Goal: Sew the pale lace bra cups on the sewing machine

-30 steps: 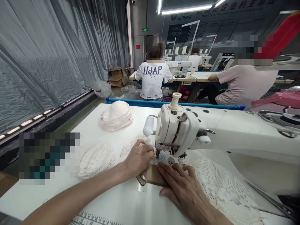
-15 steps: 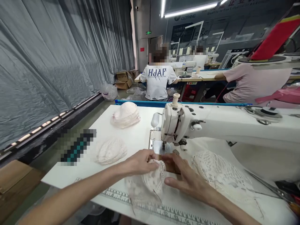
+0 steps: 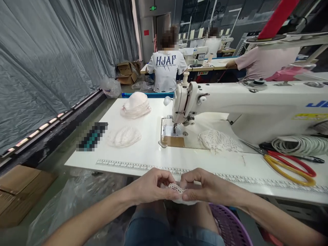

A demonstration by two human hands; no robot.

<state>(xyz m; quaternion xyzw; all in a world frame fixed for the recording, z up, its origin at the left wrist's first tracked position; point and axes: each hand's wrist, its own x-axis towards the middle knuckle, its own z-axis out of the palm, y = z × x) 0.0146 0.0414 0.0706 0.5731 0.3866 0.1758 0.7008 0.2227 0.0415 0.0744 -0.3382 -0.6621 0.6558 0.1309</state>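
My left hand [image 3: 151,186] and my right hand [image 3: 205,186] both pinch a small white lace piece [image 3: 176,192] above my lap, in front of the table's near edge. The fingers of both hands are curled on the lace. A white sewing machine [image 3: 230,102] stands on the white table [image 3: 143,153], with its needle plate [image 3: 170,135] bare. A second lace piece [image 3: 217,141] lies right of the needle. Another lace piece [image 3: 124,136] and a pink-white stack of pieces [image 3: 135,105] lie to the left.
Red- and yellow-handled scissors [image 3: 289,164] and a coil of white cord [image 3: 299,145] lie at the right. A purple basket [image 3: 228,225] sits by my right knee, clear plastic [image 3: 77,201] and a cardboard box [image 3: 17,191] at the left. Other people sit at machines behind.
Both hands drew the lace piece off the needle plate and back over the table edge to my lap. The view pulled back from the machine.
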